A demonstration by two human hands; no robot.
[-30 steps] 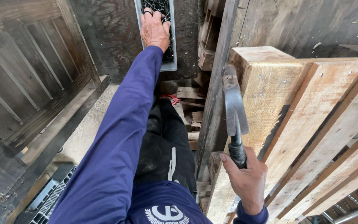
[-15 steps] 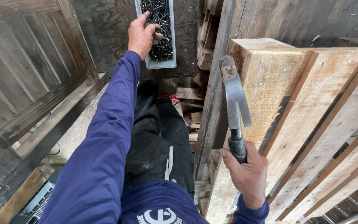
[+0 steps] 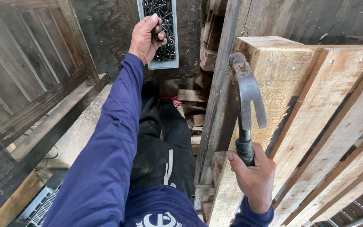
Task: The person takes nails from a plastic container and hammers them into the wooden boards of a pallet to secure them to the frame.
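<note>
A view looking down along a person's own body in a rough wooden workspace. The left hand (image 3: 147, 38), at the end of a long dark blue sleeve (image 3: 106, 151), is stretched forward to a narrow pale plastic tray (image 3: 163, 65) lying on a dark board, at the top of the view. The tray is rectangular and packed with thin black nails (image 3: 168, 25) heaped in a tangle. The hand's fingers are curled in over the tray's left side, pinching a small bunch of nails between thumb and fingertips. The right hand (image 3: 253, 176), low and to the right, is wrapped tightly around the black handle of a claw hammer (image 3: 246, 96), held upright. The hammer's steel head is dark, worn and rust-speckled, its curved claw hooking down to the right. Behind the hammer stands a stack of pale, freshly cut wooden planks (image 3: 316, 109), leaning on edge, with small nail heads in the wood. Dark, weathered slatted wood (image 3: 26, 67) fills the left side. Black trousers (image 3: 164, 147) show between the arms, above scattered wood offcuts (image 3: 194, 101).
</note>
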